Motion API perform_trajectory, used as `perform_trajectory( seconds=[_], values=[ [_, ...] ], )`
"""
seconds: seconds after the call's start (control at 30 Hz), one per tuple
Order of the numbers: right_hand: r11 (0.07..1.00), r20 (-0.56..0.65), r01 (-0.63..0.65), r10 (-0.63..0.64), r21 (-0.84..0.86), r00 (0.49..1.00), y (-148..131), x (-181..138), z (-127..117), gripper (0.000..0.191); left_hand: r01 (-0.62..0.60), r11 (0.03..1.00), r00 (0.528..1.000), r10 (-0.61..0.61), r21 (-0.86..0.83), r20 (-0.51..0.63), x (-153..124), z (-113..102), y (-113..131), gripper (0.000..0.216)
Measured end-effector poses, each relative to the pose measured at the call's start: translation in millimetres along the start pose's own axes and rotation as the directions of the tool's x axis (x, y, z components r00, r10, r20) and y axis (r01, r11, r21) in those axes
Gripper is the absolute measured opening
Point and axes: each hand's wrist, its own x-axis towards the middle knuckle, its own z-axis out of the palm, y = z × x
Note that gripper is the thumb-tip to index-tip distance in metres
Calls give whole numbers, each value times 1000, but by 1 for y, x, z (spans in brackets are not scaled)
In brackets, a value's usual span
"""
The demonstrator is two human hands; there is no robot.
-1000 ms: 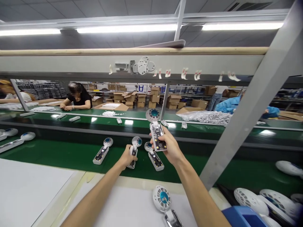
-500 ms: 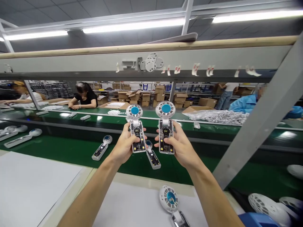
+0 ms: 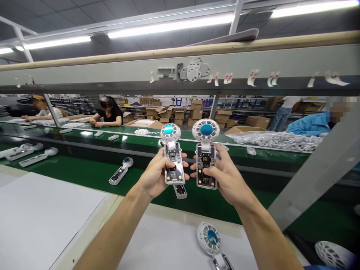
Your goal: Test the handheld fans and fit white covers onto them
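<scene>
Two small white handheld fans with blue round centres and clear-fronted handles are held upright, side by side. My left hand (image 3: 154,174) is closed around the handle of the left handheld fan (image 3: 174,172), thumb on its front. Around the right handheld fan (image 3: 201,176) my right hand (image 3: 226,174) is closed the same way, its thumb pressed on the handle front. The two fans are apart. Partly hidden behind the left one, another fan (image 3: 180,191) lies on the green belt. Below my hands a further fan (image 3: 209,239) rests on the white sheet.
The green conveyor belt (image 3: 84,165) runs across, carrying several fans, one of them (image 3: 120,171) left of my hands. A slanted grey post (image 3: 309,180) stands at right. Overhead is a grey beam (image 3: 112,77). Across the belt, people sit near piles of white parts (image 3: 275,139).
The view has shifted, so most of the scene sits further right. Both hands still hold the fans; the left one now covers more of the fan lying behind it.
</scene>
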Motion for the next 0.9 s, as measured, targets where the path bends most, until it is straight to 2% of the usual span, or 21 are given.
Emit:
perform_trajectory(
  seconds=[0.1, 0.2, 0.3, 0.4, 0.73, 0.9],
  values=[
    [1000, 6, 18, -18, -16, 1000, 0, 0, 0, 72, -28, 996, 999, 25, 79, 31, -1, 2, 0, 45],
    [999, 11, 15, -14, -47, 1000, 0, -1, 2, 71, -100, 977, 994, 91, 186, 59, -2, 2, 0, 65],
    [999, 12, 34, -34, -34, 999, -1, -3, 5, 73, -143, 966, 985, 118, 215, 128, -2, 2, 1, 78],
    [999, 32, 43, -42, -19, 999, -1, -4, 7, 74, -136, 967, 980, 100, 214, 169, -2, 3, 0, 78],
    [999, 49, 31, -32, 20, 998, -4, -5, 7, 74, -149, 968, 986, 129, 201, 106, -3, 4, 2, 72],
    [1000, 64, 10, -9, -16, 998, -10, -6, 8, 86, -150, 966, 985, 128, 212, 114, -3, 2, 2, 73]
  ],
)
